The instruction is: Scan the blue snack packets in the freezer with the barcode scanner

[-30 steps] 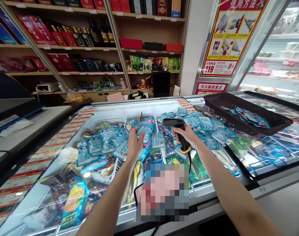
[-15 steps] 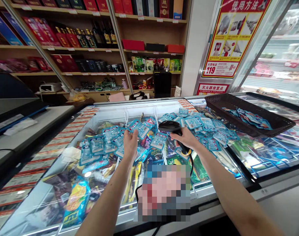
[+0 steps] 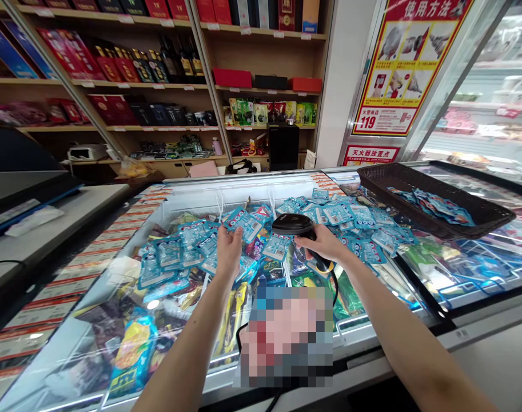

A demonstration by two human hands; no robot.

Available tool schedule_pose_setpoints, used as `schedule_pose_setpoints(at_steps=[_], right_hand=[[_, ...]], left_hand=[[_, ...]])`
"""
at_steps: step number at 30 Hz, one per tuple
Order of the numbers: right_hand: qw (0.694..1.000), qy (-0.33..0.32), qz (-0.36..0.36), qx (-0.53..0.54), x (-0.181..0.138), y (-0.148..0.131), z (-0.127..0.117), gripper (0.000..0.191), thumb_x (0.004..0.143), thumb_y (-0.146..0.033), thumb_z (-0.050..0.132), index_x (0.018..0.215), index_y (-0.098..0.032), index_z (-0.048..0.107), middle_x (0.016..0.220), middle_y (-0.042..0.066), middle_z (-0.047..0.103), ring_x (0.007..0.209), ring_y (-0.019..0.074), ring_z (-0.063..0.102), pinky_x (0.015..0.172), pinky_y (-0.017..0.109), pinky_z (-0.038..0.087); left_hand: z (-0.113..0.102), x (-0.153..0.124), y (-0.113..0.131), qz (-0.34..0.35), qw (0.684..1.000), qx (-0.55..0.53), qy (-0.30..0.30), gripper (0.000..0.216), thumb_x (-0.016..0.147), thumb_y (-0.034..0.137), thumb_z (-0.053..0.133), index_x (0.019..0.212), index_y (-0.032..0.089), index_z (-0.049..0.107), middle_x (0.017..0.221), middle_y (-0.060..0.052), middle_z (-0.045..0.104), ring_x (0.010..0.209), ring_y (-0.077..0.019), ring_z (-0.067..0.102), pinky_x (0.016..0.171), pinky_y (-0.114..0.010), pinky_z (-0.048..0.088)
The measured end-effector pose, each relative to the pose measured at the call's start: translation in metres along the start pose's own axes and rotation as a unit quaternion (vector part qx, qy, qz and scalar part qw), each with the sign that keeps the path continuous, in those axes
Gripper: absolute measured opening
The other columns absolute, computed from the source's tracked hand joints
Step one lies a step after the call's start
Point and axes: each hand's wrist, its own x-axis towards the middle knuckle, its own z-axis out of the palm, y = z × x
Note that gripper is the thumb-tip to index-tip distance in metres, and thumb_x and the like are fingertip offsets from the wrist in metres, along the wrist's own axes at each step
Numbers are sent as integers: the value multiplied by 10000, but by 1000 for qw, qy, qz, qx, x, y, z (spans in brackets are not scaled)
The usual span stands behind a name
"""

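Note:
My right hand (image 3: 323, 246) is wrapped round the handle of a black barcode scanner (image 3: 293, 224), its head pointing left. My left hand (image 3: 229, 249) pinches the near edge of a blue snack packet (image 3: 247, 224), which is tilted with its printed back up. Further blue packets (image 3: 170, 252) are heaped left of that hand, and another pile of blue packets (image 3: 357, 216) lies beyond the scanner on the right. One loose packet (image 3: 276, 246) rests between my hands. The scanner's cord hangs from its handle.
Under the packets is a glass-topped chest freezer (image 3: 239, 191) with bagged goods inside. A dark woven basket (image 3: 436, 177) at the right holds several blue packets. A blurred-out phone-like item (image 3: 286, 337) sits at the near edge. Shelves (image 3: 265, 57) stand behind; a counter (image 3: 84, 212) is left.
The scanner has shifted slightly left and down towards the packet in my left hand. My left hand and its packet have barely moved.

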Motion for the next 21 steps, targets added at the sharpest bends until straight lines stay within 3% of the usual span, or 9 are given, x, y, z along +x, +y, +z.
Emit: schedule_pose_setpoints(at_steps=[21], right_hand=[[999,-12,10,-29,0,2,2,310,798,-445,554,754,-145,621,557,47,640,461,154,598,498,254,441]], left_hand=[[0,1,-8,25,999,-21,-11,235,803,415,552,877,238,415,638,56,321,545,-102,371,544,-214,381]])
